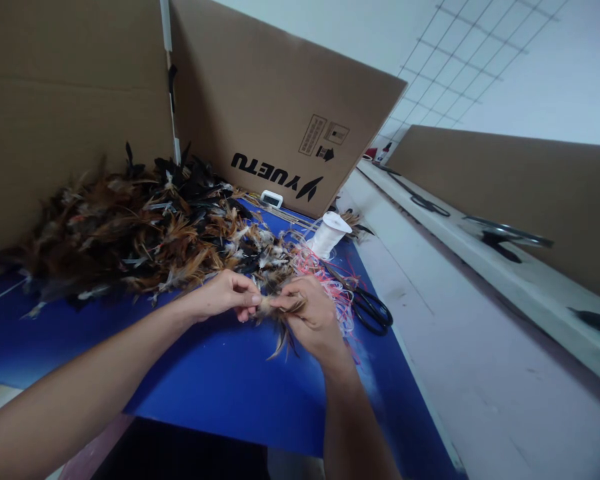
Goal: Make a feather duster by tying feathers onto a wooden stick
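Between my two hands is a small bunch of brown and pale feathers (281, 333), held above the blue table (205, 380). My left hand (227, 295) pinches the pale, fluffy end with thumb and forefinger. Closed around the other part, my right hand (314, 319) has feather tips sticking out under its fingers. A large heap of brown, black and white feathers (180, 247) lies just beyond my left hand. Tangled pink and white strings (343, 307) lie beside my right hand, partly hidden by it.
Black-handled scissors (373, 310) lie right of the strings. A white spool (329, 235) stands behind them. Cardboard panels (280, 87) rise at the back and left, with a small white digital device (271, 199) at their foot. Several tools, including another pair of scissors (430, 205), rest on the right ledge.
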Available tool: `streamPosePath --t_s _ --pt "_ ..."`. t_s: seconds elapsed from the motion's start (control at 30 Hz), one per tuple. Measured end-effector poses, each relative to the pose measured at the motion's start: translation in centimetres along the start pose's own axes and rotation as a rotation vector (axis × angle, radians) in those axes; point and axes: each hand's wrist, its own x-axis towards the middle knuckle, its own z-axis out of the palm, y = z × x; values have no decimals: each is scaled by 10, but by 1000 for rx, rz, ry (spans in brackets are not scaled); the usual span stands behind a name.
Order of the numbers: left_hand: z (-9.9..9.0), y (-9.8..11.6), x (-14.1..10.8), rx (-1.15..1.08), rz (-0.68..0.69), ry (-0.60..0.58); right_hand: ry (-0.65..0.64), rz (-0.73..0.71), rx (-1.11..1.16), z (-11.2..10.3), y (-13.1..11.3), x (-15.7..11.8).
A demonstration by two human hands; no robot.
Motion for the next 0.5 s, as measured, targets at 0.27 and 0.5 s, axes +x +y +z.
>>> streamPosePath --t_s 0.27,0.5 --pt "-2 -4 0 6 21 -2 9 -40 -21 4 -1 1" --pt "-2 -4 1 2 12 -2 19 -37 -40 7 0 1"
